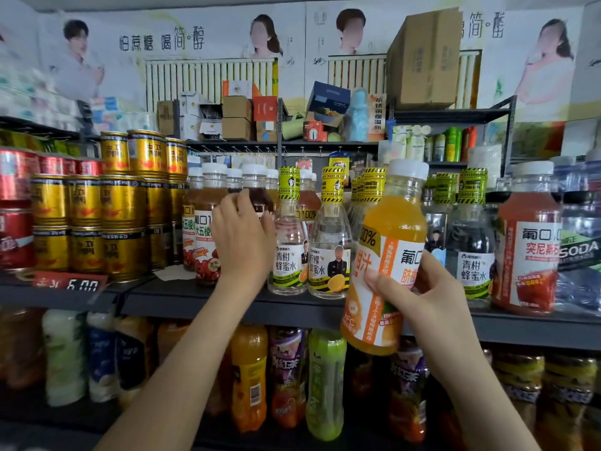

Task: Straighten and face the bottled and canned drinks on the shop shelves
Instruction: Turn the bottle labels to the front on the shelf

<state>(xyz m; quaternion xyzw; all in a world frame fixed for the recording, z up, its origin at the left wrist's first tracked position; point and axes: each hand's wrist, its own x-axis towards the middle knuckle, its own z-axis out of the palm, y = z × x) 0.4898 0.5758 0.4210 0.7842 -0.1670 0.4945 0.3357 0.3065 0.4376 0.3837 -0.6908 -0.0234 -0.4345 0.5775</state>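
Orange juice bottle point(387, 255) is hanging tilted out in front of the dark shelf point(195, 301) edge, base dipping below the lip, cap leaning right, with the right hand point(419, 297) wrapping its grip round the lower label, thumb across the front. Bare shelf strip is showing along the front by a paper slip point(169, 273); clear honey-water bottles point(289, 249) are standing tight between both hands, gold cans point(120, 222) stacking left, red juice bottle point(527, 242) right. Left hand point(242, 236) is reaching in among the brown juice bottles point(205, 242), fingers curling over; grip hidden, cannot tell if holding.
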